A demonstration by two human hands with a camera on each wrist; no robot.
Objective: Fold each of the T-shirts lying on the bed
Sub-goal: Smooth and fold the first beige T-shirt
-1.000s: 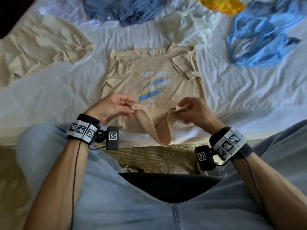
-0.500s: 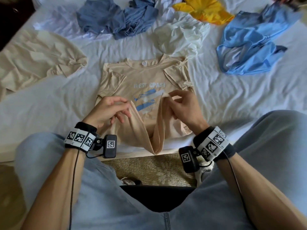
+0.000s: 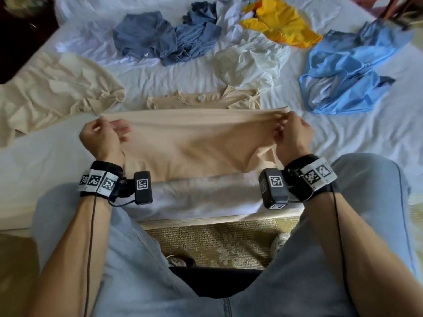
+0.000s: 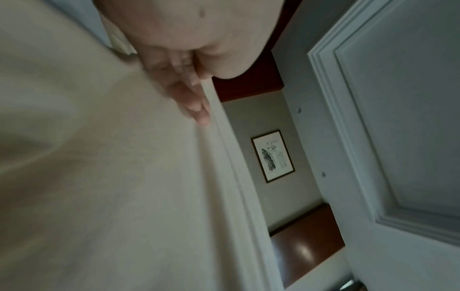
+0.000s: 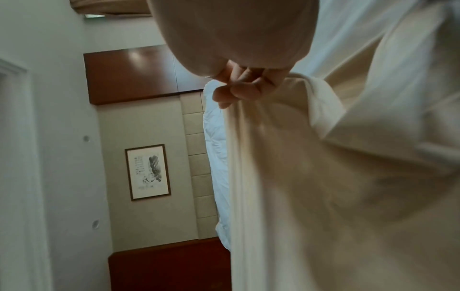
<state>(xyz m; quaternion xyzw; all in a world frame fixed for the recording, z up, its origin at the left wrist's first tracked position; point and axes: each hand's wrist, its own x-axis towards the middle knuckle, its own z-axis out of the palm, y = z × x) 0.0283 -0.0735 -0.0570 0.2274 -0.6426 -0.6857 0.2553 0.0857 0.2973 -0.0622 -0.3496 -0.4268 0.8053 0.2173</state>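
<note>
We are folding the beige T-shirt (image 3: 194, 138), which lies on the bed (image 3: 343, 138) straight ahead of us, at 12 o'clock, with its collar at the far end. Our left hand (image 3: 103, 136) pinches the left corner of the hem and our right hand (image 3: 291, 133) pinches the right corner, and the hem is stretched tight between them, lifted over the lower half of the shirt. We judge that this is the fold of the bottom up toward the collar; the next move calls for carrying the hem forward evenly and laying it near the neckline without a wrinkle. The cloth looks thin and soft, it sags a little in the middle, and the sleeves seem already turned in. Further out, another beige shirt (image 3: 52, 92) lies crumpled at 10 o'clock, dark blue ones (image 3: 160, 40) at 11, a white one (image 3: 251, 62) and a yellow one (image 3: 281, 24) near 1, a light blue one (image 3: 348, 69) at 2 o'clock.
</note>
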